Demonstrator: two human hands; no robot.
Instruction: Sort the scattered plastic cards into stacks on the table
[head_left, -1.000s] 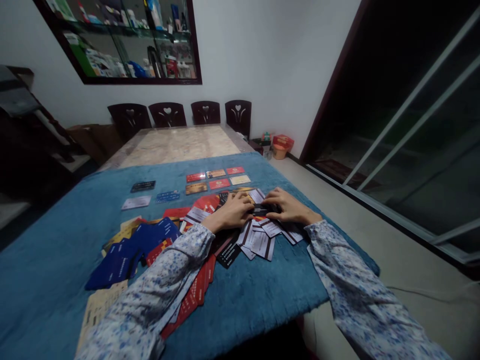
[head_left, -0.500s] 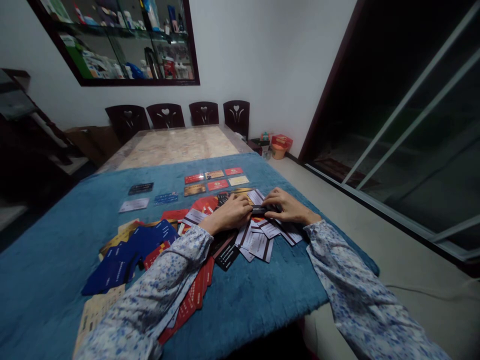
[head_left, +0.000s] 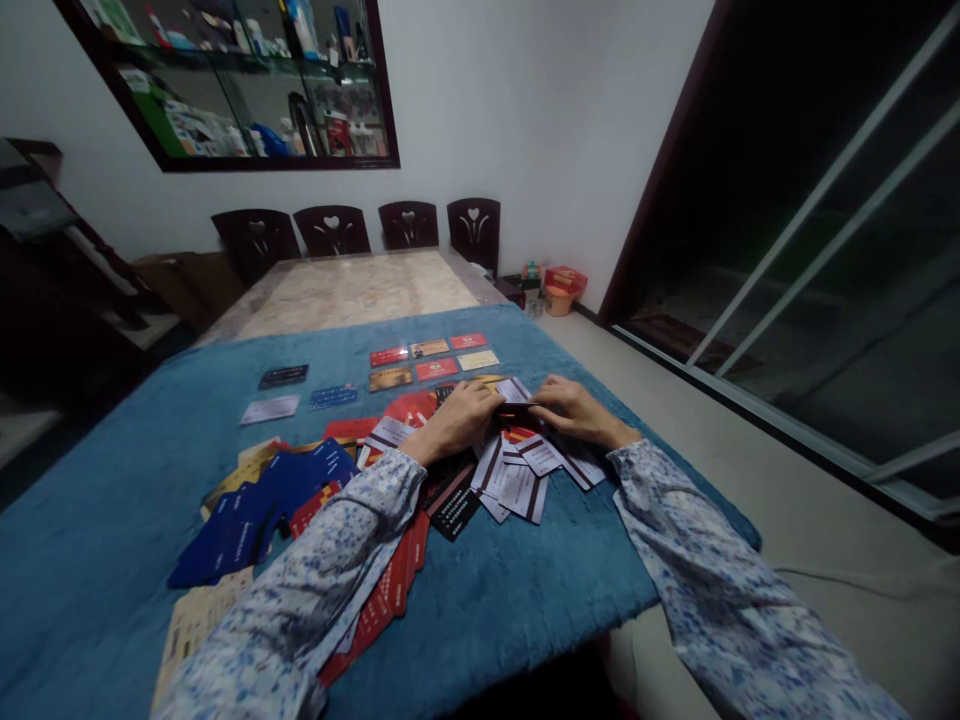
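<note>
A black card [head_left: 516, 408], seen nearly edge-on, is held between my two hands above the pile. The fingers of my left hand [head_left: 466, 408] close on its left end, and my right hand [head_left: 574, 408] pinches its right end. Beneath them lie white cards with dark stripes [head_left: 514, 487], spread over one another. A black card with white print [head_left: 454, 510] lies by my left wrist. Red cards [head_left: 386, 590] fan out under my left forearm, and blue cards [head_left: 255, 505] overlap to the left of it.
Behind the pile, red, gold and cream cards lie in two rows, among them a red card [head_left: 436, 370]. Farther left are a dark card [head_left: 283, 376], a blue card [head_left: 334, 397] and a white card [head_left: 270, 410]. A blue cloth [head_left: 112, 470] covers the table's near part; chairs [head_left: 334, 230] stand beyond.
The black card in my hands has tilted from showing its face to nearly edge-on. My hands have shifted only slightly.
</note>
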